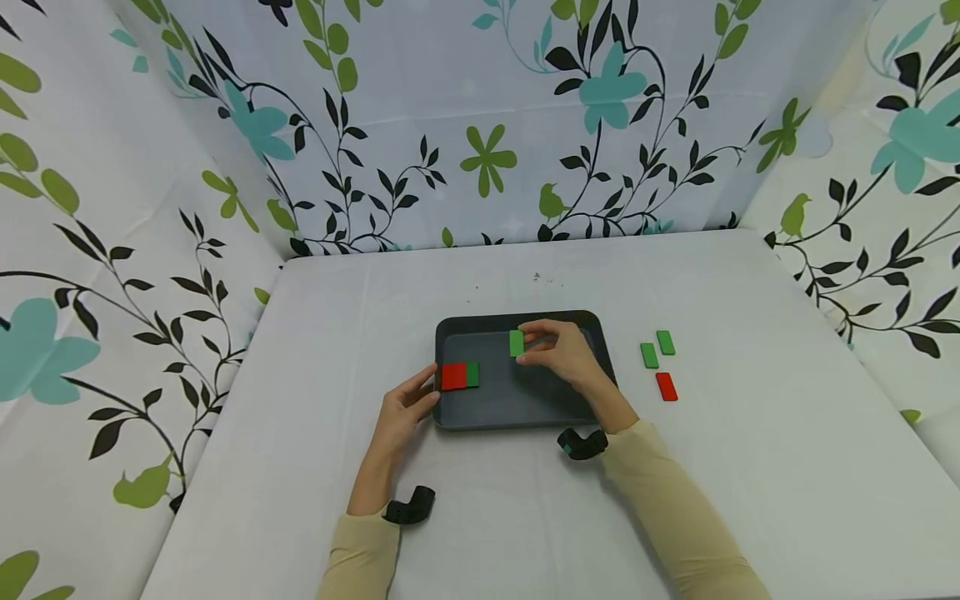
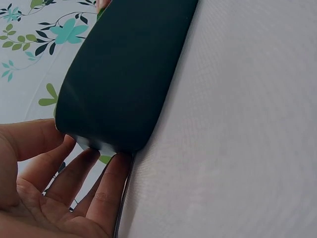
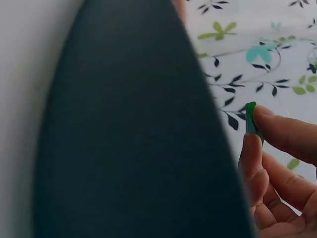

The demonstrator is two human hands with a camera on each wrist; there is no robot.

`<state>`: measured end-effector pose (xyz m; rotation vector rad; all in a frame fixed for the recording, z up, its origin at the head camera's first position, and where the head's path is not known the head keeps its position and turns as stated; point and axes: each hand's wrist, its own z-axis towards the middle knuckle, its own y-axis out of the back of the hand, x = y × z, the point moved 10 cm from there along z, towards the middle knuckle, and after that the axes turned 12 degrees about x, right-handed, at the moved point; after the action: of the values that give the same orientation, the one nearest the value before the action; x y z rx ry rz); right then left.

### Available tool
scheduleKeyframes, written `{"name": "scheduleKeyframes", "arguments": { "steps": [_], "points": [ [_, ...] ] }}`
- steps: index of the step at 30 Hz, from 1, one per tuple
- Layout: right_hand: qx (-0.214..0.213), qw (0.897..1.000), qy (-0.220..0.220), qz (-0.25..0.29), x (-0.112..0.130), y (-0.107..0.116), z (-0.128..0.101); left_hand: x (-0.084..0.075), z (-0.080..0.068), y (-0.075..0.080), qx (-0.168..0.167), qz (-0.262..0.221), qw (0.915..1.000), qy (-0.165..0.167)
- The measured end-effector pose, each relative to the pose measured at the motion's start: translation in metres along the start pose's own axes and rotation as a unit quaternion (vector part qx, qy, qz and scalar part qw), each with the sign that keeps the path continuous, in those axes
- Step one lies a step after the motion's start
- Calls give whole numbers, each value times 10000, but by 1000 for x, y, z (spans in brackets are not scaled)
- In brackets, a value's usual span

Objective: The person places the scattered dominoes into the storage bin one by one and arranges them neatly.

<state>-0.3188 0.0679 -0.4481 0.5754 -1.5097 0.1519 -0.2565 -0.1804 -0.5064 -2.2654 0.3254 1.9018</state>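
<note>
White-clothed table (image 1: 750, 467), floral curtain walls on three sides; a dark tray (image 1: 525, 407) is set mid-table. A green tile (image 1: 516, 342) is pinched between thumb and fingers of the right hand (image 1: 558, 354) over the tray's far half; red tile (image 1: 453, 376) and another green tile (image 1: 472, 374) lie touching at the tray's left edge. The tray's left rim is touched by the relaxed, uncurled fingers of the left hand (image 1: 405, 412); two green tiles and a red one lie on the table right of the tray.

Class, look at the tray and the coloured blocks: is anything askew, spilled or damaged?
Nothing stands out. The tray sits flat; a red block and green block lie neatly side by side inside. The right hand pinches another green block; the left hand touches the tray's edge.
</note>
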Motion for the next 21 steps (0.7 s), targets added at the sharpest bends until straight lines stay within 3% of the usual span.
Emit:
{"name": "scheduleKeyframes", "arguments": {
  "steps": [11,21],
  "points": [
    [141,9910,-731,-1113,-19,-40,26,0,1,-1,1,-2,10000,-28],
    [283,9853,-466,-1621,-14,-56,32,0,0,1,-74,-62,10000,-22]
  ]
}}
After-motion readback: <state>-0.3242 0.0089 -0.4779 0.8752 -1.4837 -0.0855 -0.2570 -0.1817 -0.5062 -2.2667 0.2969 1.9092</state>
